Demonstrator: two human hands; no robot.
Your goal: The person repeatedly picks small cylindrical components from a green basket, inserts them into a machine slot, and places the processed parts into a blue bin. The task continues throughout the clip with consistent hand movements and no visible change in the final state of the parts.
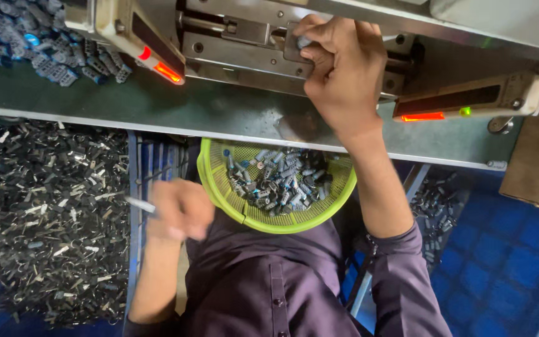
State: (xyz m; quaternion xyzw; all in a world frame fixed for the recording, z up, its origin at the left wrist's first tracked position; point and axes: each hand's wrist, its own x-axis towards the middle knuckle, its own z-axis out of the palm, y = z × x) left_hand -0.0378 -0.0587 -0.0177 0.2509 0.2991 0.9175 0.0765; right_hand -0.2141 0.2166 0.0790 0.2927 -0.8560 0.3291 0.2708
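Note:
My right hand reaches up to the metal machine at the top and pinches a small grey part against a metal block there. My left hand is blurred, low at the left beside my lap, fingers closed on a thin pale sliver that sticks out to the left. A lime-green mesh basket rests on my lap between the hands, holding several small grey and blue cylindrical parts.
A green bench top runs across under the machine. Two sensor bars with lit orange lights flank my right hand. Grey-blue parts are heaped at top left. Black and white scrap covers the floor left; a cardboard box stands right.

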